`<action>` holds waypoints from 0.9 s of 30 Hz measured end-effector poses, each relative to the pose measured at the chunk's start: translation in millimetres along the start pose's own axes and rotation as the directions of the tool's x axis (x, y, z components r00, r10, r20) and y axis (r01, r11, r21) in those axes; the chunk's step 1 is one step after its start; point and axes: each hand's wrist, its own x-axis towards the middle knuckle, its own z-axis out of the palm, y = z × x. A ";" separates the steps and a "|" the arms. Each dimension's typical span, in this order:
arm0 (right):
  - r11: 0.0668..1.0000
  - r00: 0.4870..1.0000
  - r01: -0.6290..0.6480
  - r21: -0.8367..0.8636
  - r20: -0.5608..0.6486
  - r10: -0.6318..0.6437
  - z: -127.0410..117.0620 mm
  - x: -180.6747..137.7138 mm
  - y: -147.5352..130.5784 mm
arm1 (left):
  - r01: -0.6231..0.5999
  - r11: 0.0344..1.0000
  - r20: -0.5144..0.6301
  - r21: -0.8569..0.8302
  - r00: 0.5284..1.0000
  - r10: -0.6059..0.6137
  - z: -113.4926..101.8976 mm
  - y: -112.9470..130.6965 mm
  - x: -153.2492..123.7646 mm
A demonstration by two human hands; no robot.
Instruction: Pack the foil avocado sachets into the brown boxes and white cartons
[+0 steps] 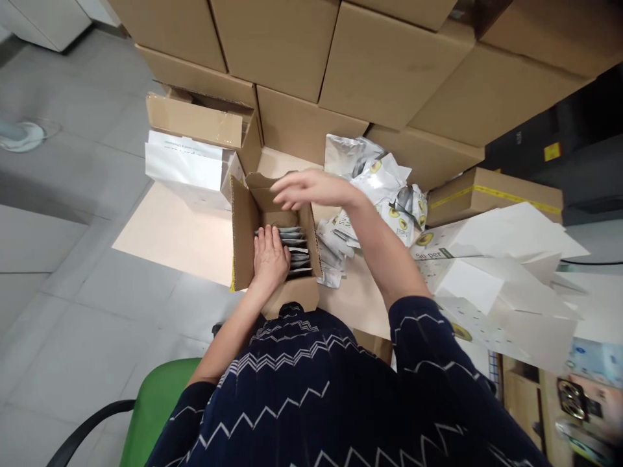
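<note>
An open cardboard box (pixel 242 227) stands at the near edge of the table, flaps up. Inside it a row of flat silvery pouches (pixel 298 250) stands on edge along its right side. My left hand (pixel 271 256) lies with fingers stretched flat inside the box, against the left side of the pouches. Above the box's far right corner, my right hand (pixel 314 188) hovers with fingers extended and nothing in them. To the right of the box lies a loose heap of white pouches printed with avocados (pixel 384 188).
Large cardboard cartons (pixel 277 45) are stacked behind the table (pixel 180 230). A white box (pixel 185 165) stands at the back left. Folded white cartons (pixel 506 292) lie at the right, near a taped brown box (pixel 516 188). A green chair (pixel 156 402) is at the lower left.
</note>
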 end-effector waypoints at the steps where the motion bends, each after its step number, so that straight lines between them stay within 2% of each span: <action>1: 0.997 0.986 0.010 0.077 -0.168 0.003 -14.0 -20.1 8.0 | -0.002 1.000 0.000 -0.002 1.000 0.002 -0.4 0.0 -0.4; 3: 0.993 0.897 -0.049 0.109 -0.433 0.091 -35.0 -58.5 38.9 | -0.005 1.000 -0.005 -0.008 1.000 0.005 -0.5 -0.1 -0.8; 5: 0.963 0.790 -0.265 0.043 -0.564 0.242 -40.4 -90.6 83.5 | -0.007 1.000 -0.017 -0.010 1.000 0.007 0.1 -0.4 -0.7; 6: 0.913 0.748 -0.408 -0.012 -0.578 0.327 -36.1 -103.4 107.0 | -0.008 1.000 -0.023 -0.007 1.000 0.008 0.6 -0.7 -0.5; 8: 0.774 0.726 -0.615 -0.152 -0.492 0.480 -15.1 -121.8 148.7 | -0.011 1.000 -0.030 0.002 0.999 0.011 2.0 -1.4 0.1; 11: 0.615 0.692 -0.720 -0.322 -0.397 0.603 32.1 -133.6 186.0 | -0.018 1.000 -0.040 0.016 0.999 0.019 4.1 -2.5 1.0; 14: 0.567 0.692 -0.722 -0.396 -0.435 0.576 69.1 -134.3 195.9 | -0.024 0.999 -0.047 0.025 0.999 0.025 5.4 -3.2 1.4; 16: 0.557 0.692 -0.721 -0.411 -0.468 0.550 79.4 -132.8 195.5 | -0.024 0.999 -0.047 0.031 0.999 0.025 5.7 -3.3 1.5; 22: 0.526 0.675 -0.737 -0.424 -0.491 0.550 78.3 -129.6 191.1 | -0.028 0.998 -0.036 0.052 0.999 0.030 4.7 -2.5 2.1; 27: 0.454 0.652 -0.758 -0.469 -0.517 0.554 77.4 -128.7 178.3 | -0.030 0.998 -0.045 0.054 0.998 0.033 3.3 -1.6 1.3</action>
